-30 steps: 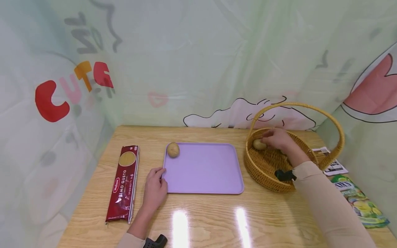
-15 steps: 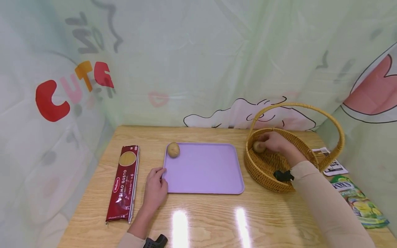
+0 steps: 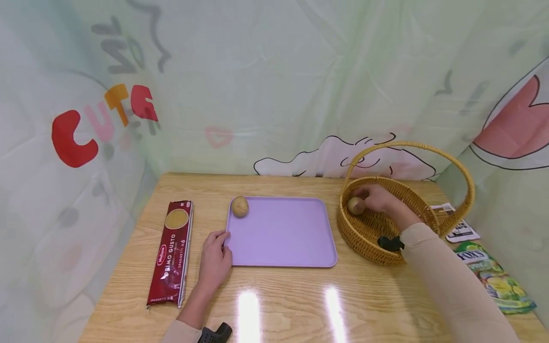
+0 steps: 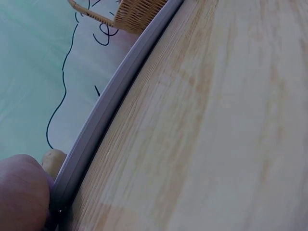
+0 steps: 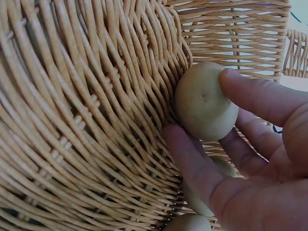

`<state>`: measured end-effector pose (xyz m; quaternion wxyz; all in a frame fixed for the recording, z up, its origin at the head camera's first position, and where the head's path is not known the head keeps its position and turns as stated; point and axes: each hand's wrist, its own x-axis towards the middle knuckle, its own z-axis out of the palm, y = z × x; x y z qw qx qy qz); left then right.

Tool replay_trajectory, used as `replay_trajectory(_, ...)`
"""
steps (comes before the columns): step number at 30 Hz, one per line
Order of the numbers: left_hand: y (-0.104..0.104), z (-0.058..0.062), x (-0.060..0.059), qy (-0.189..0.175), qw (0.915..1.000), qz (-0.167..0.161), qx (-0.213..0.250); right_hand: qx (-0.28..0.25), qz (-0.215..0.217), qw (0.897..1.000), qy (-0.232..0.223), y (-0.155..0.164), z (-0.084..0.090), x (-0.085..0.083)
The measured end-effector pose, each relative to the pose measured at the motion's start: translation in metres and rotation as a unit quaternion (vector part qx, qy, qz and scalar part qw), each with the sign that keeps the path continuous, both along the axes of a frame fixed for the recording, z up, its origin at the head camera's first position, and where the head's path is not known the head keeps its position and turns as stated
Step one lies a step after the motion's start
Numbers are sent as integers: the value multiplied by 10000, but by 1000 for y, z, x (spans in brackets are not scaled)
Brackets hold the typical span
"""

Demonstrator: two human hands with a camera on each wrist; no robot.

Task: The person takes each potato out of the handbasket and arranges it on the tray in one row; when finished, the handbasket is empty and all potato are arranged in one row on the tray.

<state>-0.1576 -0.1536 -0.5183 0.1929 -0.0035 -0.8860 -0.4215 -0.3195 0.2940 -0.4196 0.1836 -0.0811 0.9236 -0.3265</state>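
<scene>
Wooden table [image 3: 300, 295] unmoved, like everything resting on it. Lilac tray [image 3: 280, 238] at centre, same place as a second ago, one potato [image 3: 239, 206] parked in its 11 o'clock corner. Wicker basket [image 3: 364, 238] at 3 o'clock of the tray, handle arched overhead. Spaghetti packet [image 3: 171, 252] at 9 o'clock, untouched.

Left hand [image 3: 214, 259] still flat against the tray's 8 o'clock corner, fingers relaxed, gripping nothing, steadying the edge.

Right hand [image 3: 379, 199] inside the basket, now sunk a little lower and nearer the 9 o'clock wall than a second ago. Thumb and fingers [image 5: 192, 163] curled round a small potato [image 5: 204, 103], pinched firmly against the weave. More potatoes [image 5: 190, 222] underneath. Grasp apparently secured; lift-out not yet begun.
</scene>
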Motion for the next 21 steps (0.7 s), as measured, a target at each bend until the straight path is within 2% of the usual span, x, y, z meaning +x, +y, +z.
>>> replay_trajectory(7,2,2,1,-29,10000,26,-36,-245,-47,9997,-83,-3,0,1)
replay_trajectory(17,1,2,0,18,10000,0,-36,-219,82,9997,-69,2,2,-1)
replay_trajectory(21,1,1,0,49,10000,16,-46,-488,-107,9987,-106,5,8,-1)
